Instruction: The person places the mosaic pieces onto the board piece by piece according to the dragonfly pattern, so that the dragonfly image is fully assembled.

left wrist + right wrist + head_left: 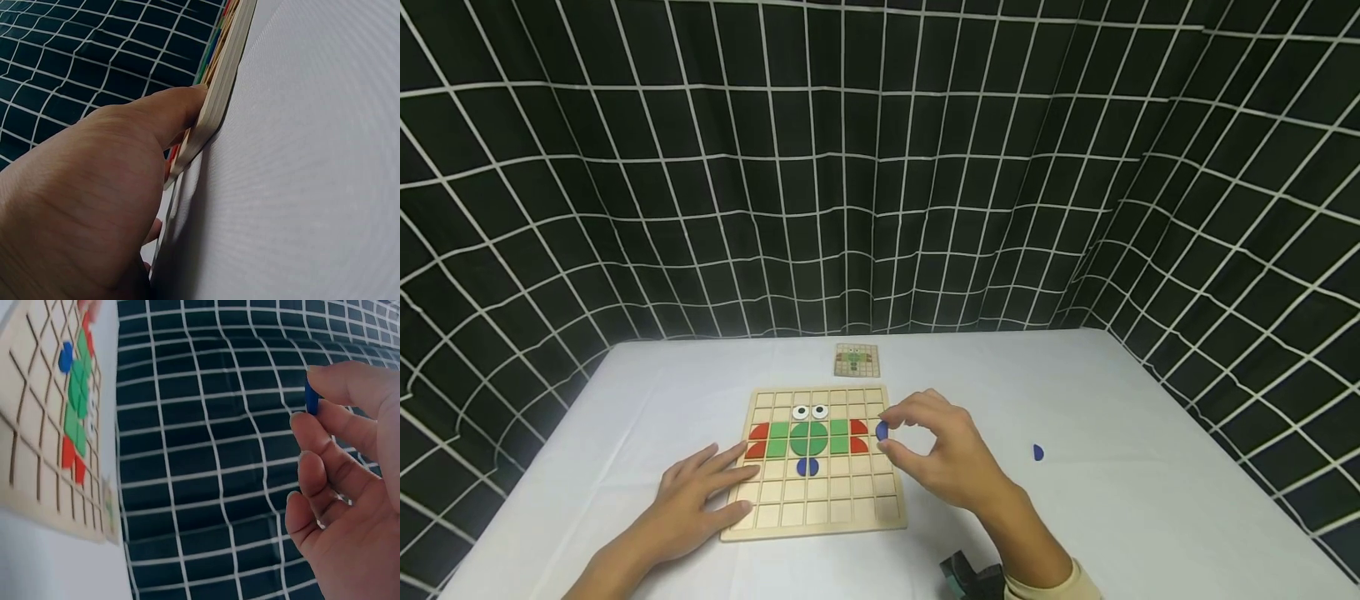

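A wooden grid board (pixel 827 510) lies on the white table, with red, green and blue pieces and two white eye pieces set in its squares. My left hand (pixel 700 502) rests on the board's left edge, fingers spread; the left wrist view shows the thumb (pixel 169 112) against the rim. Between thumb and fingertips my right hand (pixel 951 454) pinches a blue half-round piece (pixel 882 431), held above the board's right edge. In the right wrist view that blue piece (pixel 312 397) is seen edge-on. Below the green circle (pixel 808 438) sit two blue pieces (pixel 808 467) side by side.
Another blue half-round piece (pixel 1038 452) lies on the table to the right. Behind the board is a small pattern card (pixel 856 360) with a similar figure. A black curtain (pixel 850 167) with white grid lines surrounds the table's back and sides.
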Motion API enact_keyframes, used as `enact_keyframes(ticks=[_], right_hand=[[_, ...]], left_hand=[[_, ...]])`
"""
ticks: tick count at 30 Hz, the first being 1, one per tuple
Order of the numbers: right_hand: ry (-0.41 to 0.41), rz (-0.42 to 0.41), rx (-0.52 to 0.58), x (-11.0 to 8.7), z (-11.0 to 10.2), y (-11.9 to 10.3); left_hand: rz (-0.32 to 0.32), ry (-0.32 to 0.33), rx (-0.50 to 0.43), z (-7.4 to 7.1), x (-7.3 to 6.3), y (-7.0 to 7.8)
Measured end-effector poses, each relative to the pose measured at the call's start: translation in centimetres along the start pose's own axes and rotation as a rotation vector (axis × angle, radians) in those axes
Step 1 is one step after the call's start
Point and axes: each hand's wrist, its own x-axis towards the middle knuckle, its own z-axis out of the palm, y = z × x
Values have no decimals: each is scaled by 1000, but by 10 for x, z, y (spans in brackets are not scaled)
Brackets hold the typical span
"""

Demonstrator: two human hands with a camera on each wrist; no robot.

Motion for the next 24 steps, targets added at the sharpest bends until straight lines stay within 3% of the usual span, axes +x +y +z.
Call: enact_keyframes(ticks=[12, 24], right_hand=[[-28, -3, 74, 11, 37, -8], [-55, 167, 131, 17, 76, -7]], left_hand=[[1, 5, -3, 0, 0, 0], [-9, -5, -5, -1, 1, 2]])
